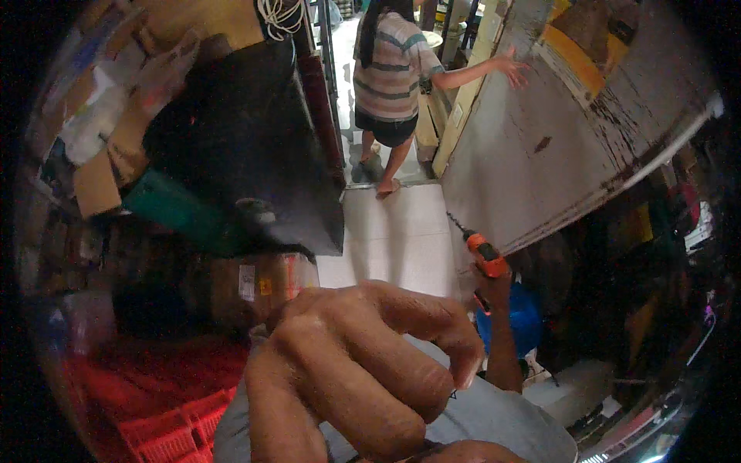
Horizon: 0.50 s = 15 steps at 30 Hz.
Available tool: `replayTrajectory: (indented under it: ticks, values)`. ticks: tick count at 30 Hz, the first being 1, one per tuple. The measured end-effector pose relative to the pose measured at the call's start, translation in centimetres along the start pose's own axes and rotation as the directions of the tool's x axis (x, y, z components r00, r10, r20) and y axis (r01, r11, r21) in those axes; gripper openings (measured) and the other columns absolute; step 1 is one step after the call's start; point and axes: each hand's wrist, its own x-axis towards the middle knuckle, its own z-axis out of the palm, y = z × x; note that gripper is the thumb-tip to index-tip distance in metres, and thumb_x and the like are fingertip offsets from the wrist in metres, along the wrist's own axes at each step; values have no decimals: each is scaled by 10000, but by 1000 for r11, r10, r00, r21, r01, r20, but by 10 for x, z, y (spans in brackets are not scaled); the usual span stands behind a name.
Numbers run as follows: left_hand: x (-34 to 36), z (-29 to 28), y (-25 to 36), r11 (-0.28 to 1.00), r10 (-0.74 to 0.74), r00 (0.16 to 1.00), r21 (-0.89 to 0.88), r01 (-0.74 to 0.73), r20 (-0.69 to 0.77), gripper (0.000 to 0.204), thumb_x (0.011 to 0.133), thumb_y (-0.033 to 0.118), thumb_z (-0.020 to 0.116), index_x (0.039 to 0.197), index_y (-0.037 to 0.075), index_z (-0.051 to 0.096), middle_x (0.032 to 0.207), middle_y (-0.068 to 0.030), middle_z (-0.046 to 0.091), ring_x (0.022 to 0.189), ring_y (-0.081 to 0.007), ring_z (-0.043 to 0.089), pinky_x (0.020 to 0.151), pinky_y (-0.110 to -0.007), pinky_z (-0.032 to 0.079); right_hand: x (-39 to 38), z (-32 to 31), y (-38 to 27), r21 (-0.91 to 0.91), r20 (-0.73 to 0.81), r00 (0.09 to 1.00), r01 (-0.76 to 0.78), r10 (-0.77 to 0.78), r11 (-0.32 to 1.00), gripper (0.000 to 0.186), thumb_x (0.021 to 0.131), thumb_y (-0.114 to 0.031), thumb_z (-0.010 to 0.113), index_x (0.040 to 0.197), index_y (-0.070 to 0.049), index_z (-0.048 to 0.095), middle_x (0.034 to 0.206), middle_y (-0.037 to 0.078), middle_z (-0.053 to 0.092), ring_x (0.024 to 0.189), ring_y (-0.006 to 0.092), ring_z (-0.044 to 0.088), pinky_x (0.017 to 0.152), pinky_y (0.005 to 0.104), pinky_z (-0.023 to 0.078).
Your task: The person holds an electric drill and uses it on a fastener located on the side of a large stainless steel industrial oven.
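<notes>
Over the floor (pixel 386 239), the right grip (pixel 499 290) clasps a drill (pixel 486 258); the left grip (pixel 359 355) curls, whether round anything I cannot tell.

One drill (pixel 489 261), seemingly one red crate (pixel 164 438)

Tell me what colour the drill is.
The drill is orange and black; the head view shows it.

Pale floor (pixel 397 239) lies free between a black panel (pixel 255 139) and the drill (pixel 488 256), a person (pixel 392 69) standing beyond.
</notes>
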Motion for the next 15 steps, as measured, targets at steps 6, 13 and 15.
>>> replayTrajectory:
  ticks: [6, 13, 15]
  values:
    - [-4, -171, -109, 984, -126, 954, -91, 156, 273, 231, 963, 451, 599, 1013, 235, 662, 723, -22, 575, 693, -186, 584, 724, -453, 500, 141, 11, 82, 191, -27, 939, -332, 343, 924, 385, 772, -232, 828, 1042, -37, 634, 815, 29, 662, 688, 169, 617, 632, 323, 507]
    - [4, -268, -277, 975, -56, 994, -207, 75, 94, 377, 938, 488, 620, 1089, 144, 645, 922, -80, 588, 826, -199, 595, 727, -399, 494, 274, 54, 134, 539, -2, 951, -259, 308, 802, 234, 798, -55, 785, 974, -61, 631, 808, 1, 648, 646, 88, 599, 556, 243, 488]
    - [10, -304, -312, 974, -76, 993, -204, 95, 95, 403, 925, 486, 634, 1110, 129, 638, 944, -86, 592, 845, -203, 598, 743, -397, 494, 327, 69, 117, 491, 67, 908, -391, 413, 779, 253, 795, -60, 790, 995, -58, 635, 800, 5, 652, 663, 93, 608, 571, 246, 494]
